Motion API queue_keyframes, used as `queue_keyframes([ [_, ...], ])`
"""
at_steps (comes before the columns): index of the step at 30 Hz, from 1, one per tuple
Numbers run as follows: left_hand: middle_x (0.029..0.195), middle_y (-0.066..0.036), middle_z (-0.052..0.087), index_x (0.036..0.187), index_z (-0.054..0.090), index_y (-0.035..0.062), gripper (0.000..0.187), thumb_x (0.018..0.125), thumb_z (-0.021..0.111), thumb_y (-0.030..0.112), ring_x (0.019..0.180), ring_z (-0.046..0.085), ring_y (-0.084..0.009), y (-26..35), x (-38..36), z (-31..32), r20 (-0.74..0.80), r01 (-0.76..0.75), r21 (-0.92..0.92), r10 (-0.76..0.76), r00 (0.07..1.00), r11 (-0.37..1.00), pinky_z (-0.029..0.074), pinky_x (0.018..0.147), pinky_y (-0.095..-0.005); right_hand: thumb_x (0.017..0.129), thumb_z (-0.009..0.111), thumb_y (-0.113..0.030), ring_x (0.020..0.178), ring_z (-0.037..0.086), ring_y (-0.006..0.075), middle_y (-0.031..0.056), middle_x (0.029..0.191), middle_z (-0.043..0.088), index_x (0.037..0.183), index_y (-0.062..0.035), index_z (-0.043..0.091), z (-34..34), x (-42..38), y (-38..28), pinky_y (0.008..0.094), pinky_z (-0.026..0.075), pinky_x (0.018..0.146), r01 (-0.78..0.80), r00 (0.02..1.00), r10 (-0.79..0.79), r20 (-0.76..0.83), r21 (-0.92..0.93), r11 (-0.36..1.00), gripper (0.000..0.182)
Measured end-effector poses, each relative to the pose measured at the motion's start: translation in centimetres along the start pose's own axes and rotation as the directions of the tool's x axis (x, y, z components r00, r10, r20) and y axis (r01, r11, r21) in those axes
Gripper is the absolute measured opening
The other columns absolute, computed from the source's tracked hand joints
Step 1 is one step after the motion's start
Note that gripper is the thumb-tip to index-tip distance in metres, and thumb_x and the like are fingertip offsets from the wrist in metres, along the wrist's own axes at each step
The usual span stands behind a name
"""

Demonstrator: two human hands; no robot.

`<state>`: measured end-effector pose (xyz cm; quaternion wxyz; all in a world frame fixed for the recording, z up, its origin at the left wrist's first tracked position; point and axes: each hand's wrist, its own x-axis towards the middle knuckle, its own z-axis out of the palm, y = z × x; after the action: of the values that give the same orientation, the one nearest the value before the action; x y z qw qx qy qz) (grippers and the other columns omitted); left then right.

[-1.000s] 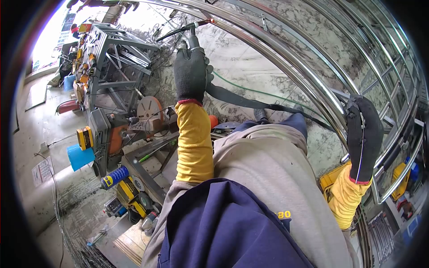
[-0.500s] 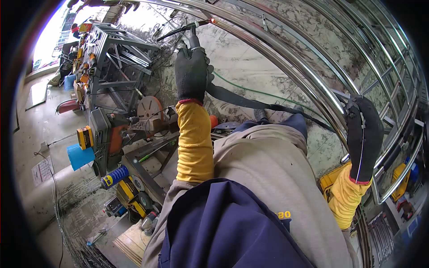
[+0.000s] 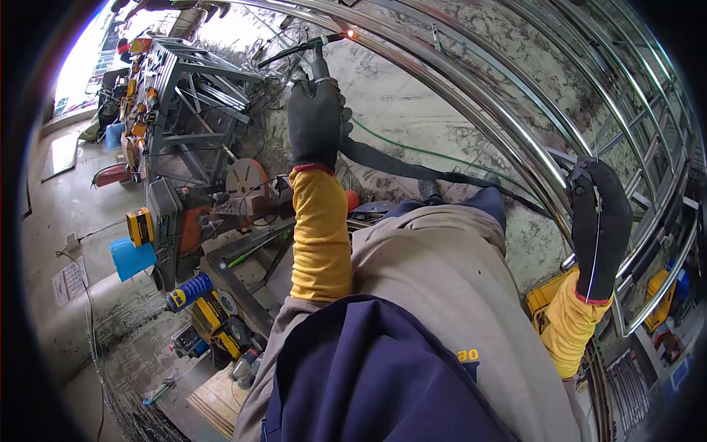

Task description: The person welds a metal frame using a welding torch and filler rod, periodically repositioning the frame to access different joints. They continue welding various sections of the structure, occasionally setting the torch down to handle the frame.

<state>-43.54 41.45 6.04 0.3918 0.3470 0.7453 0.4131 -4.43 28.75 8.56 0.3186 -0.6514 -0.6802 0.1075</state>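
Note:
My left hand [image 3: 317, 121], in a black glove, is closed around the handle of a TIG welding torch [image 3: 319, 62]. The torch's head lies against a polished metal tube, where a small orange glow [image 3: 350, 34] shows. A dark sleeved cable [image 3: 398, 166] runs from the torch toward the right. My right hand [image 3: 600, 221], also gloved, is beside the curved steel tubes [image 3: 508, 121] at the right. It is closed on a thin filler rod [image 3: 597, 193], seen as a fine bright line along the glove. The fingertips are partly hidden.
A metal rack [image 3: 177, 74] with tools stands at the left. Nearer are an orange-and-grey machine [image 3: 184, 228], a blue cup [image 3: 132, 258] and a blue spray can [image 3: 189, 292]. A green hose [image 3: 412, 151] crosses the stained floor. A yellow case [image 3: 541, 298] lies below the tubes.
The orange glow at the torch tip is slightly larger and brighter. Both hands have stayed almost still.

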Motion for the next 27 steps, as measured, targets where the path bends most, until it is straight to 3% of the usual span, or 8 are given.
queue_keyframes([
  [7,0.085,-0.005,0.064,0.117,0.062,0.0017,0.031,0.102,0.067,0.028,0.064,0.067,-0.0173,-0.2,0.2,0.0,0.005,-0.012,0.000,0.012,1.000,1.000,0.053,0.050,-0.0312,0.096,0.076,-0.008,0.107,0.076,0.0335,0.0184,0.115,0.077,0.118,-0.0014,0.075,0.1,0.0,-0.1,0.0418,0.058,0.097,-0.033,0.999,0.033,-0.001,0.072,0.997,0.023],
  [10,0.079,-0.005,0.064,0.114,0.058,0.0002,0.021,0.106,0.057,0.019,0.056,0.062,-0.0153,-1.1,1.4,-0.2,0.040,-0.076,-0.013,0.076,0.996,0.997,0.050,0.046,-0.0303,0.097,0.076,-0.008,0.106,0.076,0.0332,0.0176,0.115,0.077,0.119,-0.0020,0.075,0.0,0.2,-0.1,0.0417,0.057,0.098,-0.041,0.999,0.039,0.025,0.079,0.996,0.023],
  [13,0.078,-0.005,0.063,0.112,0.058,0.0008,0.017,0.107,0.056,0.017,0.056,0.063,-0.0150,-0.8,0.9,-0.3,0.043,-0.042,0.005,0.042,0.998,0.999,0.050,0.046,-0.0295,0.097,0.075,-0.009,0.106,0.076,0.0333,0.0177,0.115,0.077,0.120,-0.0023,0.075,-0.1,0.1,0.4,0.0418,0.057,0.099,0.001,0.999,-0.004,0.035,0.068,0.998,0.024],
  [18,0.087,-0.006,0.065,0.115,0.062,0.0012,0.029,0.101,0.068,0.026,0.064,0.066,-0.0166,-0.2,0.3,-0.4,0.024,0.000,-0.026,0.001,1.000,1.000,0.053,0.050,-0.0304,0.096,0.076,-0.008,0.111,0.076,0.0335,0.0192,0.119,0.077,0.122,-0.0017,0.075,-0.1,0.0,0.2,0.0420,0.057,0.100,-0.065,0.997,0.063,0.038,0.041,0.997,0.027],
  [20,0.087,-0.006,0.065,0.115,0.062,0.0010,0.029,0.101,0.068,0.026,0.064,0.066,-0.0166,-0.2,0.3,-0.3,0.017,0.009,-0.017,-0.009,1.000,1.000,0.053,0.050,-0.0305,0.096,0.075,-0.007,0.111,0.076,0.0329,0.0190,0.118,0.077,0.121,-0.0013,0.074,-0.1,0.1,0.2,0.0419,0.057,0.100,-0.009,1.000,0.009,0.015,0.055,0.998,0.026],
  [25,0.086,-0.006,0.065,0.116,0.062,0.0015,0.028,0.101,0.067,0.025,0.063,0.066,-0.0162,0.0,0.0,-0.1,0.008,0.011,-0.006,-0.011,1.000,1.000,0.054,0.050,-0.0304,0.096,0.076,-0.008,0.109,0.076,0.0323,0.0177,0.117,0.077,0.120,-0.0014,0.075,0.0,0.0,0.1,0.0417,0.057,0.099,-0.047,0.999,0.046,0.022,0.080,0.996,0.025],
  [27,0.075,-0.004,0.062,0.109,0.058,0.0031,0.019,0.104,0.060,0.021,0.055,0.063,-0.0156,0.0,0.1,0.0,0.020,-0.013,-0.017,0.013,1.000,1.000,0.048,0.044,-0.0303,0.096,0.077,-0.008,0.109,0.076,0.0321,0.0172,0.116,0.077,0.119,-0.0014,0.075,0.0,0.0,0.1,0.0417,0.057,0.099,-0.056,0.998,0.054,0.022,0.083,0.995,0.025],
])
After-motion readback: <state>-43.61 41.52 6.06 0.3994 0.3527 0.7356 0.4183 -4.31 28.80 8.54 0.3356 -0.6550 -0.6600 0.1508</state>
